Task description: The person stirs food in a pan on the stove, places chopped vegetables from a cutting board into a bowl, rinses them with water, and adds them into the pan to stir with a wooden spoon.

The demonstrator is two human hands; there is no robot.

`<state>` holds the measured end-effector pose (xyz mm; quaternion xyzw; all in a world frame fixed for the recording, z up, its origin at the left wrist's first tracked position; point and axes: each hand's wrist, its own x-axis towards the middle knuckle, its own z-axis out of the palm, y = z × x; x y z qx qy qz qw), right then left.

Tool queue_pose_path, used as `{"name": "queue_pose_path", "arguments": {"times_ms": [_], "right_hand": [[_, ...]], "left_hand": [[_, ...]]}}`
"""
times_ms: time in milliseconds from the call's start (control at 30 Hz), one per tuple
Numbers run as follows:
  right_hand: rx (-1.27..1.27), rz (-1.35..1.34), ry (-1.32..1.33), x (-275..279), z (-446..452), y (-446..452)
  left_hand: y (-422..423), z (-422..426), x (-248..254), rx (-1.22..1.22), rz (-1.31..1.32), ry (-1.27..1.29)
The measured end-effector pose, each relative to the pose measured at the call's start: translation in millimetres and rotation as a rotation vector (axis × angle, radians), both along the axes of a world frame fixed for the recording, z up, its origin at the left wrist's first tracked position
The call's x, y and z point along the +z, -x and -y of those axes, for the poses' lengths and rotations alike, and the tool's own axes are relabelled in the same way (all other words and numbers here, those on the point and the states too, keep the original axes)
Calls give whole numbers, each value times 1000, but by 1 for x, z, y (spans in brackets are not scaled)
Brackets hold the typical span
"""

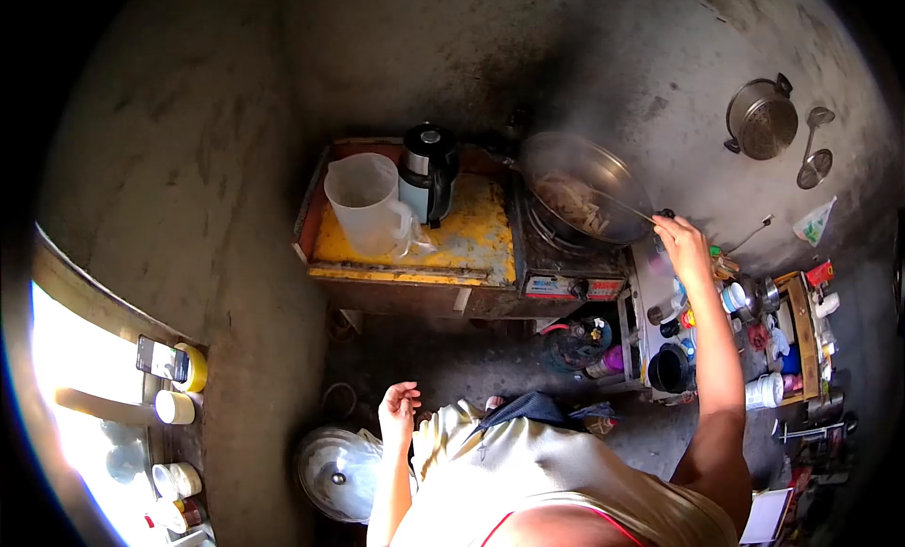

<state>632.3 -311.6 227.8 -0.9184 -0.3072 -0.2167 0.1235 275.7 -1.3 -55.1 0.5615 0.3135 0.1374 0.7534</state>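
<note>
A steaming wok [617, 170] sits on the gas stove [556, 264], with pale strips of food [573, 203] inside. My right hand [681, 243] is closed round the handle end of a long thin utensil [617, 201], which reaches over the wok's near right side into the food. Low in the middle, my left hand [400, 406] hangs beside my body, away from the stove, its fingers curled with nothing visible in them. Left of the stove, a translucent plastic pitcher [363, 207] and a black-lidded kettle [429, 170] stand on the yellow worktop [471, 228].
A metal lid [337, 477] lies low at the left. Containers and a black pot [669, 368] crowd the right-hand shelves. A steamer pot [762, 120] and ladles [814, 168] hang on the wall. A phone [162, 358] and jars [176, 481] stand by the window.
</note>
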Motion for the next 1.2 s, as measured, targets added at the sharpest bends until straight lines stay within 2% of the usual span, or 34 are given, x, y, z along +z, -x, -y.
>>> {"name": "queue_pose_path", "arguments": {"times_ms": [133, 200, 300, 333, 400, 433, 500, 567, 633, 733, 867, 933, 1033, 1200], "right_hand": [[-36, 86, 109, -17, -10, -15], [38, 85, 116, -32, 2, -32], [-81, 165, 325, -40, 27, -38], [-185, -2, 314, -38, 45, -31], [-34, 247, 357, -35, 55, -20], [-33, 241, 370, -37, 55, -14], [8, 386, 238, -43, 30, 10], [151, 172, 223, -75, 20, 18], [113, -1, 245, -116, -4, 31], [-186, -265, 435, -164, -25, 34], [-192, -215, 577, -199, -24, 23], [-207, -209, 657, -204, -27, 23], [-333, -341, 690, -202, -38, 23], [-337, -270, 796, -208, -45, 17]], "left_hand": [[8, 3, -7, 19, -14, -6], [9, 7, -3, 21, -31, 14], [11, 8, -2, 31, -32, 49], [14, 13, -3, 42, -16, 72], [16, 16, -5, 57, -24, 79], [17, 17, -8, 62, -40, 69], [18, 18, -15, 71, -50, 57], [19, 18, -20, 54, -35, 72], [17, 18, -18, 40, -41, 101], [20, 15, -18, 58, 0, 120], [33, 11, -25, 126, -32, 135], [48, 12, -36, 170, -60, 173], [69, 14, -46, 212, -131, 158], [85, 15, -63, 297, -164, 185]]}}
